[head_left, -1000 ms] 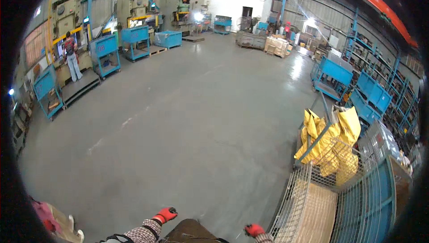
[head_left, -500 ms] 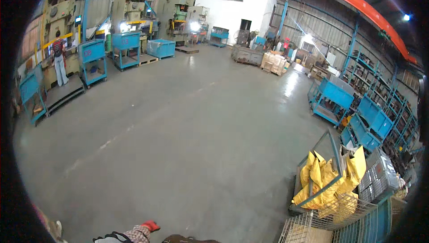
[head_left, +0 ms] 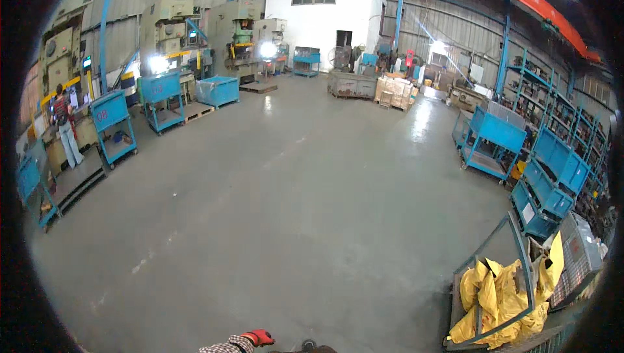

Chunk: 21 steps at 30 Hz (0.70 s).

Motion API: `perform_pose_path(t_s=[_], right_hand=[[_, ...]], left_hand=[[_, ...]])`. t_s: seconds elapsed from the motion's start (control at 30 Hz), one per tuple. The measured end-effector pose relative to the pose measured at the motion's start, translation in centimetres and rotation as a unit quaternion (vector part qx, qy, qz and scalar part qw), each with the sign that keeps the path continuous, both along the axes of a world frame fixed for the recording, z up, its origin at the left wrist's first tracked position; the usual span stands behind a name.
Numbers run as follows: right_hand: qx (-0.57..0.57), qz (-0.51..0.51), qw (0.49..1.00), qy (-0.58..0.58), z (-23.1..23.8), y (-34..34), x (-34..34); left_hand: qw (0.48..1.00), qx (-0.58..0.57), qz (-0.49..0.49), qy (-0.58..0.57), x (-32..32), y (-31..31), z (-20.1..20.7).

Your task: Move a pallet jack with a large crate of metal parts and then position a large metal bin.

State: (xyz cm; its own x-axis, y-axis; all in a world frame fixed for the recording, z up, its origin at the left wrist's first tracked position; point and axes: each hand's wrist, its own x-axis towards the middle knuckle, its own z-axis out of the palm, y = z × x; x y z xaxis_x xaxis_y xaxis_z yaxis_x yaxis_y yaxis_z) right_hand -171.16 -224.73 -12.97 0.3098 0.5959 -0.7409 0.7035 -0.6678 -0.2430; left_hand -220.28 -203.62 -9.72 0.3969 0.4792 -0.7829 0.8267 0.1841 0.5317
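My left hand (head_left: pixel 261 337), in a red glove with a checked sleeve behind it, shows at the lower edge, left of the middle. Bare grey floor lies beyond it, and nothing can be seen in its grasp. Its fingers are too small and blurred to tell whether they are curled or spread. A dark rounded shape (head_left: pixel 308 344), perhaps the tip of my shoe, is just to its right. My right hand is out of the picture.
Yellow sacks (head_left: pixel 513 298) fill a metal-framed cart at the lower right. Blue bins (head_left: pixel 547 184) and a blue cart (head_left: pixel 497 133) stand beyond. Along the left are presses (head_left: pixel 170 25), blue carts (head_left: pixel 110 111) and a person (head_left: pixel 66 126). Boxes (head_left: pixel 395 91) sit on a pallet far ahead.
My left hand has shifted right in the picture and slightly lower. The view has moved forward: the yellow sacks sit lower and farther right, and the wire cage near them has mostly left the picture.
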Motion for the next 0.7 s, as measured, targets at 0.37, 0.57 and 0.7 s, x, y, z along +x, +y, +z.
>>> perform_pose_path(t_s=[0.37,0.57,0.7], right_hand=[[0.306,0.264,0.902,0.15,15.4,45.9,-18.7],[0.191,0.356,0.908,0.112,9.0,47.5,-15.2],[0.036,0.239,0.966,0.096,3.5,42.4,-6.2]], left_hand=[[0.94,0.066,0.332,-0.029,-9.8,8.6,-0.2],[0.979,0.025,0.057,0.195,-17.9,7.0,-9.5],[0.962,0.092,0.15,0.209,-16.4,14.3,-10.0]])
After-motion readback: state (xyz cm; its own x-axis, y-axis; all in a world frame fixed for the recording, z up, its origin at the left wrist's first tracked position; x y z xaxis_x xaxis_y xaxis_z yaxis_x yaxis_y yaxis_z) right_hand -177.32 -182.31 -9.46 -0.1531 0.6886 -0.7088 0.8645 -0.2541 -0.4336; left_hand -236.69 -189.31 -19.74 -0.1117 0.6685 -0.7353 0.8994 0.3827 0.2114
